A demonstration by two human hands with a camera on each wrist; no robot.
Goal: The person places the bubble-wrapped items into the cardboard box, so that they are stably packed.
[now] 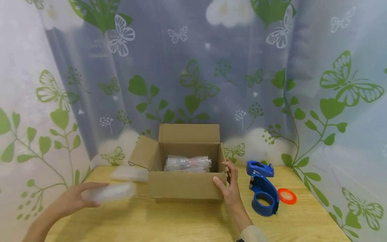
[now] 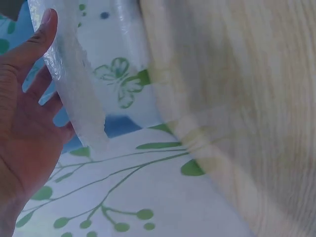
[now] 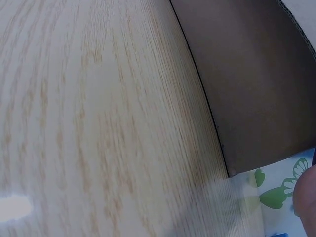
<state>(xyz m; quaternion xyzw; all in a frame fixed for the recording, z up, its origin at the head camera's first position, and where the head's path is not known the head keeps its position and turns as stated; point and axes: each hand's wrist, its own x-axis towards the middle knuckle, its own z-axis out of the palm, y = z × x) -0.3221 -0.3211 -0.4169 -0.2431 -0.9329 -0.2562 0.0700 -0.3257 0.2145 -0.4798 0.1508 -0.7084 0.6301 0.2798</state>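
My left hand (image 1: 75, 198) holds a bubble-wrapped packet (image 1: 113, 192) between thumb and fingers, to the left of the cardboard box (image 1: 187, 185). The packet is blurred in the head view; in the left wrist view its clear wrap (image 2: 79, 84) lies along the fingers. My right hand (image 1: 229, 185) grips the box's right front corner, thumb on the front panel and fingers on the right side. The box stands with its top flaps spread. Inside it lie bubble-wrapped items (image 1: 188, 164). In the right wrist view a fingertip (image 3: 306, 197) shows beside the box panel (image 3: 252, 89).
Another bubble-wrapped packet (image 1: 130, 173) lies on the wooden table (image 1: 169, 222), left of the box and partly under its left flap. To the right are a blue tape dispenser (image 1: 260, 169), a blue hand-held tape cutter (image 1: 264, 201) and an orange tape roll (image 1: 287, 196). A patterned curtain (image 1: 187, 84) hangs behind.
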